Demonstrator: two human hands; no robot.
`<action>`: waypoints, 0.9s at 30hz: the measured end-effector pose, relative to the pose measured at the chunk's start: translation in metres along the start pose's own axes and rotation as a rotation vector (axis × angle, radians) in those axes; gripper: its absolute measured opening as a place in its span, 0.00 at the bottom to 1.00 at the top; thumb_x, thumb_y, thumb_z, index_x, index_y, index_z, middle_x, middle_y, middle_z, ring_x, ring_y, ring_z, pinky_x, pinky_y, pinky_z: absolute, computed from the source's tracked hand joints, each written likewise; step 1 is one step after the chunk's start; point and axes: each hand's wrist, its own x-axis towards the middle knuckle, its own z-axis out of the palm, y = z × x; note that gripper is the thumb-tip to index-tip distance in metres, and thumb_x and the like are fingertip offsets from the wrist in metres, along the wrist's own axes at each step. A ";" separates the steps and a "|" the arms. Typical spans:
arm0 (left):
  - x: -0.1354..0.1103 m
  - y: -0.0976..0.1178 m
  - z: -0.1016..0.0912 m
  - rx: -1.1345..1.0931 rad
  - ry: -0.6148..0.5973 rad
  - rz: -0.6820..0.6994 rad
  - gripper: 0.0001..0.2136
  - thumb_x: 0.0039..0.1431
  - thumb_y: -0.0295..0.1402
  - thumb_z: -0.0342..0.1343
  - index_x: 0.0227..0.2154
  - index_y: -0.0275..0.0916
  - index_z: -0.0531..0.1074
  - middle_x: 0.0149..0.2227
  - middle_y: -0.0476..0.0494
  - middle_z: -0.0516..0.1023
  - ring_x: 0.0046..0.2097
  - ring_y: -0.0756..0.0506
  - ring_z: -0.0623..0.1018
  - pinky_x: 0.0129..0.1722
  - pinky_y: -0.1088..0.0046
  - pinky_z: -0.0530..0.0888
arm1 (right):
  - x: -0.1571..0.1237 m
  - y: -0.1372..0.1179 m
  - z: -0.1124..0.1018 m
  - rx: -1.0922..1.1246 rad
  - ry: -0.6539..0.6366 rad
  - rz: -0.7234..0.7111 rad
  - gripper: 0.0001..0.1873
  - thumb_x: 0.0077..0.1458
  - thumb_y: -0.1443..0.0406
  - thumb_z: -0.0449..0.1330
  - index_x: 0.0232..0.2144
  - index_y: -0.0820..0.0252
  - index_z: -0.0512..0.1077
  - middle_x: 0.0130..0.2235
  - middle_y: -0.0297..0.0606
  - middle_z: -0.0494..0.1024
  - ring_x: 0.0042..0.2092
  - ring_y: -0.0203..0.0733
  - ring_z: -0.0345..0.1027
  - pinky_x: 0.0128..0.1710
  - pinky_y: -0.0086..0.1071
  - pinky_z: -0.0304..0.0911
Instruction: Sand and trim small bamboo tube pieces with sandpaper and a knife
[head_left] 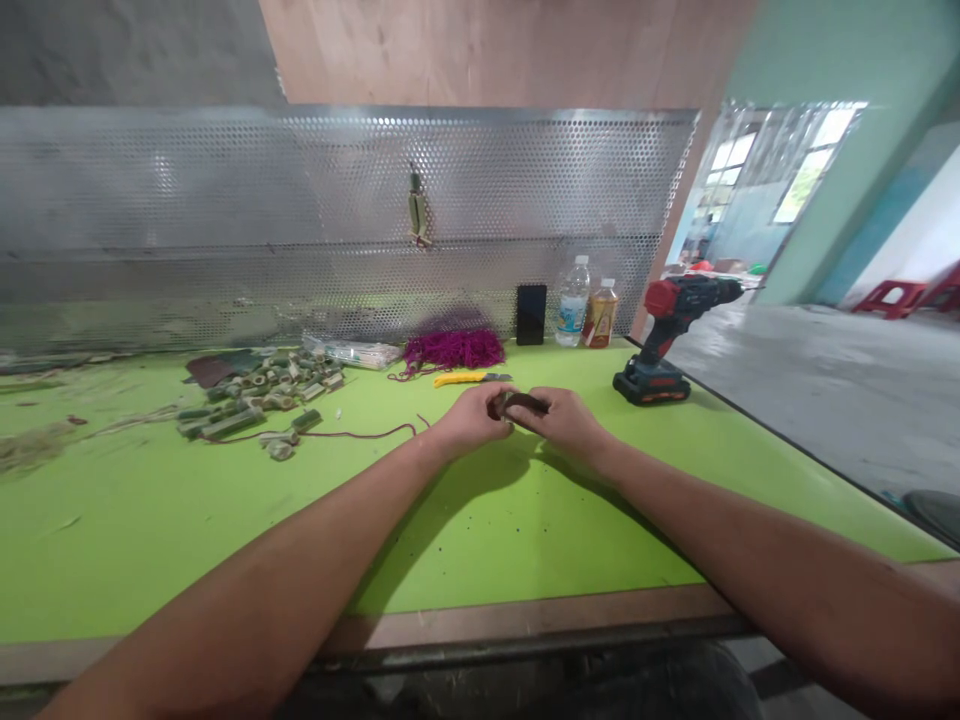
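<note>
My left hand (478,418) and my right hand (568,420) meet above the green tabletop, near the middle of the view. The fingers of my right hand are closed on a dark brown strip (527,402), which looks thin and bent and points toward my left hand. My left hand is closed too, its thumb and fingers curled around something small that they mostly hide. Just beyond the hands lies a yellow utility knife (461,379) with its blade out. To the left, a thin dark red cord (367,433) runs across the table.
Cut bamboo pieces (281,382) are heaped at the left beside a dark sheet (217,369). Magenta yarn (455,349), a black phone (531,314), a water bottle (573,305) and a tea bottle (601,315) line the perforated metal panel (480,190). A cordless drill (660,340) stands right.
</note>
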 end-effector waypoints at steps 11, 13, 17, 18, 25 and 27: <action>-0.003 0.008 -0.002 -0.285 -0.005 -0.213 0.31 0.46 0.17 0.59 0.55 0.39 0.65 0.41 0.41 0.76 0.31 0.49 0.78 0.35 0.65 0.78 | 0.001 0.000 -0.006 0.270 0.193 0.078 0.25 0.54 0.47 0.59 0.32 0.64 0.77 0.26 0.37 0.73 0.29 0.38 0.61 0.28 0.31 0.55; -0.002 0.007 -0.001 -0.280 -0.011 -0.163 0.30 0.46 0.16 0.58 0.54 0.39 0.66 0.41 0.41 0.76 0.33 0.49 0.78 0.36 0.65 0.79 | 0.000 -0.001 -0.003 0.268 0.140 0.055 0.24 0.54 0.48 0.59 0.32 0.64 0.77 0.27 0.37 0.74 0.29 0.38 0.63 0.29 0.31 0.55; 0.000 0.002 0.002 -0.261 -0.034 -0.054 0.33 0.46 0.19 0.61 0.58 0.40 0.66 0.49 0.41 0.75 0.40 0.49 0.76 0.41 0.68 0.77 | -0.001 -0.002 0.003 0.221 0.023 0.036 0.21 0.54 0.51 0.59 0.32 0.64 0.78 0.28 0.38 0.76 0.31 0.40 0.66 0.30 0.31 0.56; 0.000 0.000 0.002 -0.262 -0.034 -0.045 0.34 0.48 0.21 0.62 0.60 0.41 0.63 0.49 0.41 0.74 0.40 0.49 0.76 0.41 0.69 0.76 | -0.001 -0.002 0.004 0.222 0.013 0.041 0.21 0.54 0.51 0.59 0.32 0.64 0.78 0.28 0.38 0.77 0.31 0.40 0.66 0.30 0.31 0.57; 0.001 -0.006 0.000 -0.168 0.009 0.016 0.25 0.47 0.32 0.67 0.48 0.38 0.65 0.28 0.54 0.66 0.30 0.53 0.68 0.28 0.78 0.66 | -0.002 -0.003 0.000 0.293 0.038 0.080 0.21 0.53 0.50 0.61 0.31 0.64 0.77 0.26 0.35 0.74 0.29 0.37 0.62 0.29 0.30 0.55; 0.001 -0.005 0.000 -0.166 0.005 0.027 0.23 0.47 0.33 0.67 0.45 0.38 0.66 0.28 0.55 0.64 0.29 0.54 0.67 0.27 0.78 0.64 | -0.002 -0.004 -0.002 0.279 0.071 0.081 0.21 0.53 0.50 0.61 0.31 0.64 0.77 0.26 0.36 0.73 0.29 0.37 0.62 0.29 0.30 0.55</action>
